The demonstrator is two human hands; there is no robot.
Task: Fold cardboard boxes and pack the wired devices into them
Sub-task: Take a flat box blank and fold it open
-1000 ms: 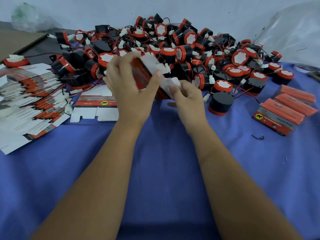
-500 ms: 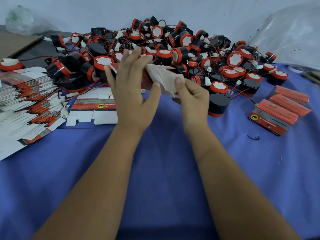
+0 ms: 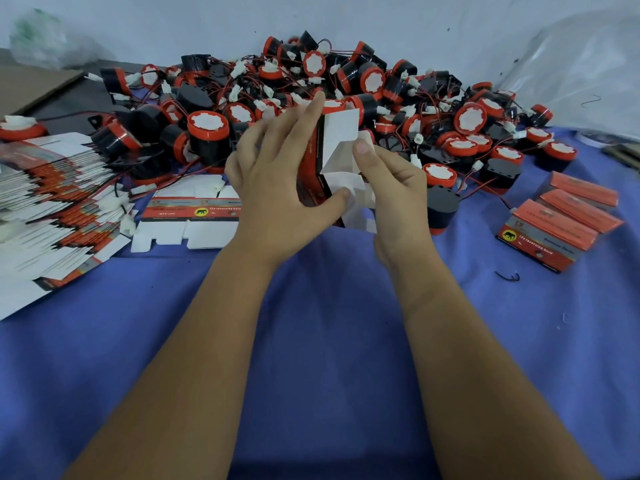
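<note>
Two bare hands work a half-formed cardboard box [image 3: 313,168] above a surface [image 3: 311,341] draped in blue cloth. Left hand [image 3: 277,188] grips the box's red-and-black printed side, fingers spread up its far face and thumb pressed along the near lower edge. Right hand [image 3: 391,188] pinches the white end flaps [image 3: 341,147], thumb on top and fingers curled beneath them; the flaps stand open and angled, not tucked in. The box is held upright, clear of the cloth, between the person and a heap of wired devices [image 3: 346,98]: round black housings with red rims, white paper faces, thin red and black wires and small white plugs, piled against the pale wall [image 3: 381,15] at the back. One device [image 3: 441,206] sits apart on the cloth, just beside the right hand.

At the left, a fanned stack of flat box blanks [image 3: 52,209] lies on the surface, with a single flat blank [image 3: 187,216] near the left hand, its printed band facing up. At the right, a few closed red boxes [image 3: 561,223] lie side by side, touching. Clear plastic sheeting [image 3: 581,71] rises at the far right, and a brown cardboard sheet [image 3: 27,84] lies at the far left.
</note>
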